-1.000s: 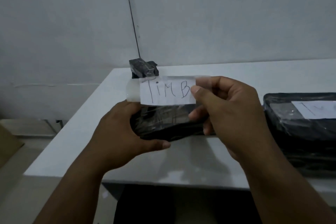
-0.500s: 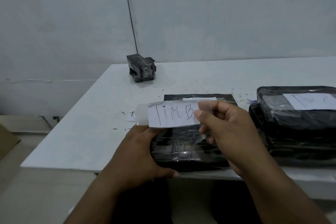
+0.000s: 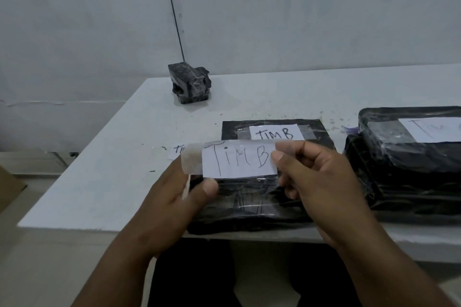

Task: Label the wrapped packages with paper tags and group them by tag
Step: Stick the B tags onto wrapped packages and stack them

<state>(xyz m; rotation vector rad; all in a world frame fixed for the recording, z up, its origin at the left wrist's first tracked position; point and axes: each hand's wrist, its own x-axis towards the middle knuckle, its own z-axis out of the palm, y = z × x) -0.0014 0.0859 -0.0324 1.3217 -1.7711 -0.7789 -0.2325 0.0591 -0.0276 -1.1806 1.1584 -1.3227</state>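
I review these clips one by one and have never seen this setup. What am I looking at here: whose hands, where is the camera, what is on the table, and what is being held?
There is no machine: a person wears one camera on the head, looking forward and down at their own two bare hands. The right hand pinches the right end of a paper tag reading "TIMB", backed by clear tape. The left hand grips a black wrapped package at the near edge of the white table, under the tag. Behind lies a flat package already tagged "TIMB". To the right is a stack of tagged packages. A small wrapped block sits near the wall, and a loose tag lies partly hidden.
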